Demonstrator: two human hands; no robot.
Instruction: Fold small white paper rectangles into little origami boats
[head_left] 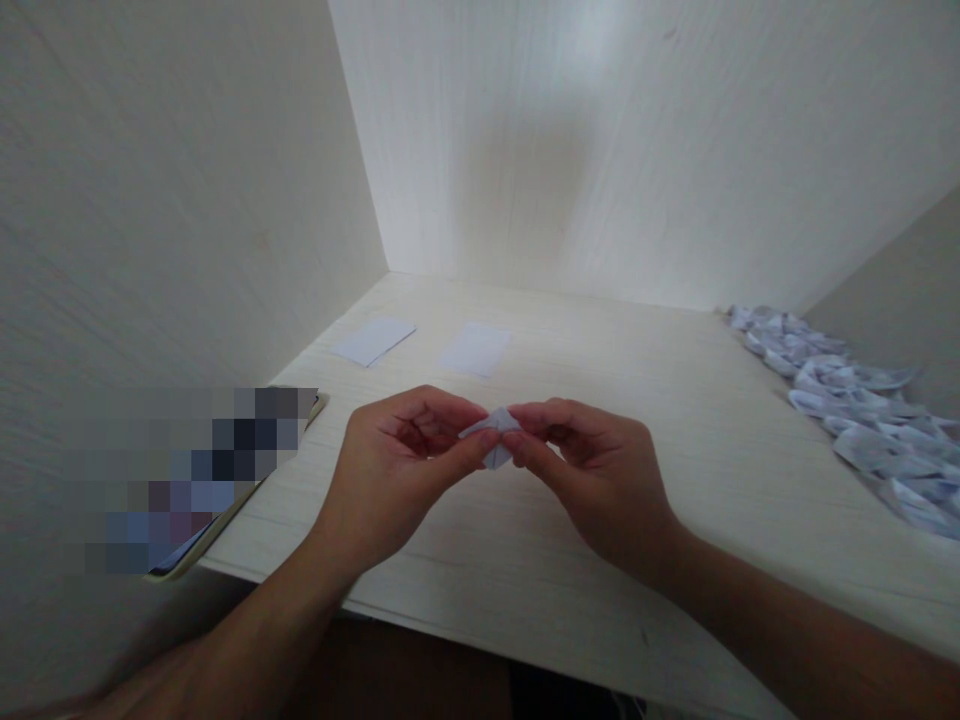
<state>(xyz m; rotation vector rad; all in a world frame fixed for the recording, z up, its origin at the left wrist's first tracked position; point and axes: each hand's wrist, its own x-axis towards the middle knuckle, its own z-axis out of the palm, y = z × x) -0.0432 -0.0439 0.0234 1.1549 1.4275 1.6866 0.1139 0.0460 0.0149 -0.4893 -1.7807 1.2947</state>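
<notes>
Between my two hands, above the middle of the table, is a small folded piece of white paper [498, 424]. My left hand [409, 470] pinches its left side between thumb and fingers. On the right side, the thumb and fingers of my right hand [600, 475] grip it too, and both thumb tips nearly meet at its front. The paper has a pointed top and a crease down its lower part. Beyond my hands, a stack of white paper [375, 341] and another white sheet [475, 348] lie flat on the table.
Many folded white paper pieces [855, 400] are heaped along the right side of the table [637, 350]. A device in a pale case [180, 565], its screen pixelated, leans by the left wall. Walls [525, 150] stand at the left, back and right.
</notes>
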